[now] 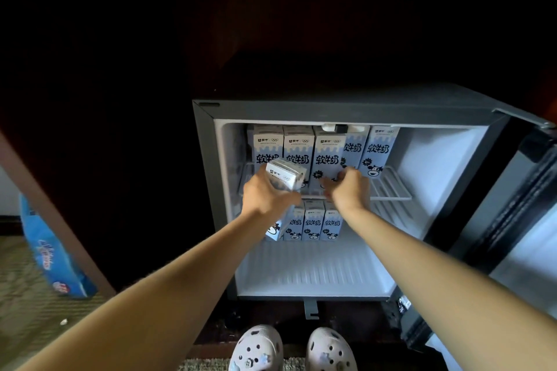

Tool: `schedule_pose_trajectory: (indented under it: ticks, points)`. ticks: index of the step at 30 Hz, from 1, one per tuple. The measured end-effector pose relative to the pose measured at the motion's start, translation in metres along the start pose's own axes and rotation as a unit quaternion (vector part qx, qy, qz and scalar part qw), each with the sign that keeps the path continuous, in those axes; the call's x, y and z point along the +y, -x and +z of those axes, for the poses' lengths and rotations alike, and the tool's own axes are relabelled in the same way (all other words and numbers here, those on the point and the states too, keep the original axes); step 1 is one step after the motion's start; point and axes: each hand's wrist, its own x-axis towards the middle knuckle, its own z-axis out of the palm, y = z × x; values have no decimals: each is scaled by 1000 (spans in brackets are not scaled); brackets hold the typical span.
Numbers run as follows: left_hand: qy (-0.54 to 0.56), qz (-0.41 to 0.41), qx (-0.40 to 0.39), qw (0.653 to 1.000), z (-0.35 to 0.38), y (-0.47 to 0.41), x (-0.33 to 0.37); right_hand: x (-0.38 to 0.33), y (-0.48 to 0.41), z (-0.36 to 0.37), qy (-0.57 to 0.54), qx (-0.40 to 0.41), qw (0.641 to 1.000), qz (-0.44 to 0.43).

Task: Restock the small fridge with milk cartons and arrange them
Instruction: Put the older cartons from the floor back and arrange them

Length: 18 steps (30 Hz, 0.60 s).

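At the upper wire shelf (388, 187) of the small fridge (205, 141), the left grip (265, 193) holds a tilted milk carton (286, 173) for placing; the right grip (346, 187) pinches a standing carton (327, 156). Next it probably needs a gap.

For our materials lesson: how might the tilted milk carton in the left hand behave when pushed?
The milk carton looks boxy and flat-faced, so probably stiff in the left hand. Tall and narrow, it may tip on the wire shelf.
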Motion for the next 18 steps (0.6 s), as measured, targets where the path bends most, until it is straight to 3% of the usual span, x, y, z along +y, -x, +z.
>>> schedule_pose_trajectory:
  ticks: [2, 4, 7, 8, 9, 13, 18]
  points:
    - [14, -16, 17, 1000, 0, 2, 2, -4, 16, -16, -12, 28, 999, -27]
    - [45, -36, 57, 997, 3, 4, 5, -3, 39, -33, -18, -16, 995, -95]
    - [96, -40, 100, 990, 10, 7, 14, 4, 75, -51, -23, -267, 957, -113]
    - [101, -32, 96, 990, 14, 8, 18, 8, 81, -54, -14, -313, 944, -101]
    - [109, -27, 87, 990, 20, 10, 24, 11, 82, -55, -15, -317, 944, -95]
    - [155, 8, 26, 988, 42, 24, 46, 9, 70, -64, -80, -204, 971, -99]
    - [143, 88, -105, 980, 47, 30, 62, 20, 43, -75, -137, -156, 977, -51]
